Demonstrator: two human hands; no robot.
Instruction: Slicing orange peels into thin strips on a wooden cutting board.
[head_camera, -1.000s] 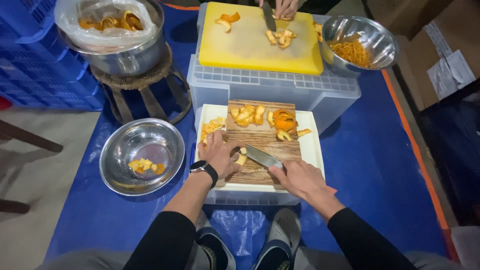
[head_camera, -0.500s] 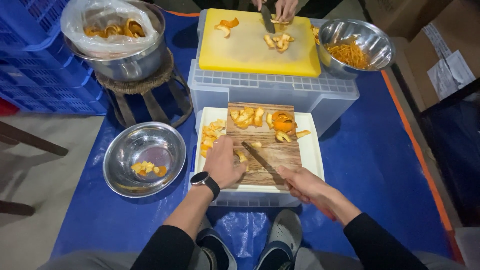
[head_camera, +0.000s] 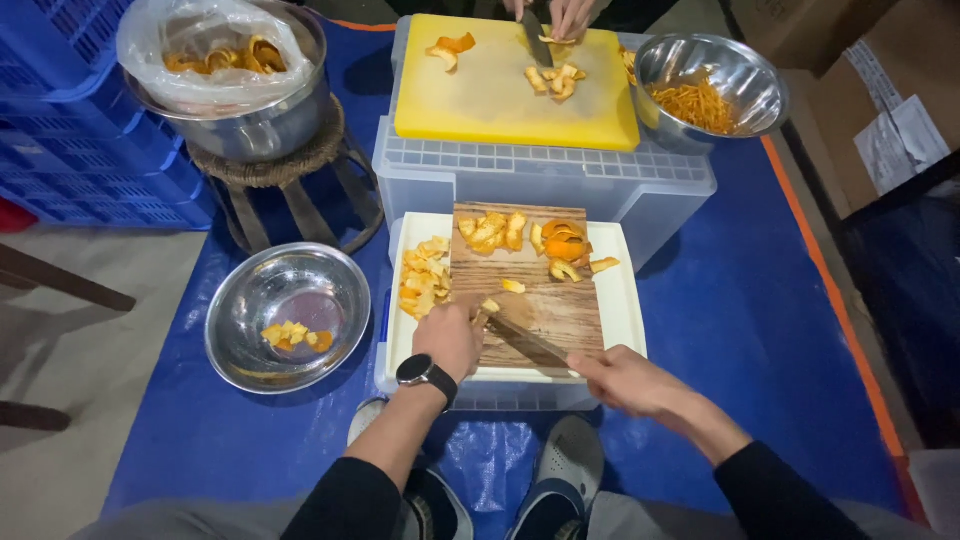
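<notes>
My right hand (head_camera: 628, 379) grips the handle of a knife (head_camera: 522, 341) whose blade lies across the near part of a wooden cutting board (head_camera: 545, 300). My left hand (head_camera: 450, 335), with a black watch on the wrist, presses a small piece of orange peel (head_camera: 489, 307) against the board beside the blade. More peel pieces (head_camera: 492, 230) and a curled orange peel (head_camera: 564, 243) lie at the board's far end. A heap of cut peel bits (head_camera: 424, 279) lies on the white tray (head_camera: 626, 300) left of the board.
A steel bowl (head_camera: 252, 300) with a few peel bits sits on the blue tarp at my left. Beyond are a clear crate (head_camera: 540, 180), a yellow board (head_camera: 500, 90) where another person's hands cut peel, a bowl of shreds (head_camera: 708, 92), and a lined pot (head_camera: 225, 80) on a stool.
My left hand has slid toward the near left corner of the board. The knife has swung flatter and closer to me, with my right hand drawn back past the board's near edge.
</notes>
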